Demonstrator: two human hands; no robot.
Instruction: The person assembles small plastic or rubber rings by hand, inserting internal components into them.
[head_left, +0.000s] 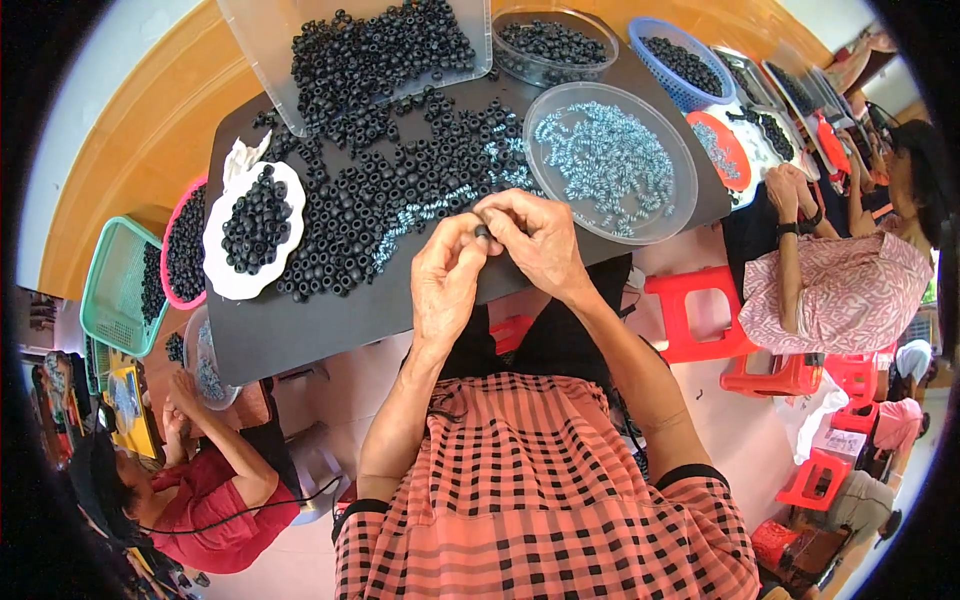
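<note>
My left hand (pixel 446 278) and my right hand (pixel 538 243) meet above the near edge of the dark table (pixel 340 335). Both are closed, fingertips pinching a small round black part (pixel 483 231) between them. Fingers hide most of it, and I cannot tell whether a spring is in it. Just beyond my hands spreads a heap of black ring-like parts (pixel 360 205), each with a hole. A strip of small bluish coil springs (pixel 420 212) lies along that heap. More springs (pixel 615 160) fill a round clear lid-like tray (pixel 683 205) to the right of my right hand.
Black parts spill from a tipped clear bin (pixel 262 50) at the back. A white scalloped plate (pixel 228 283) of them sits left; a clear bowl (pixel 545 75) and a blue basket (pixel 648 50) stand far right. Co-workers sit at left (pixel 225 500) and right (pixel 840 290), near red stools (pixel 665 300).
</note>
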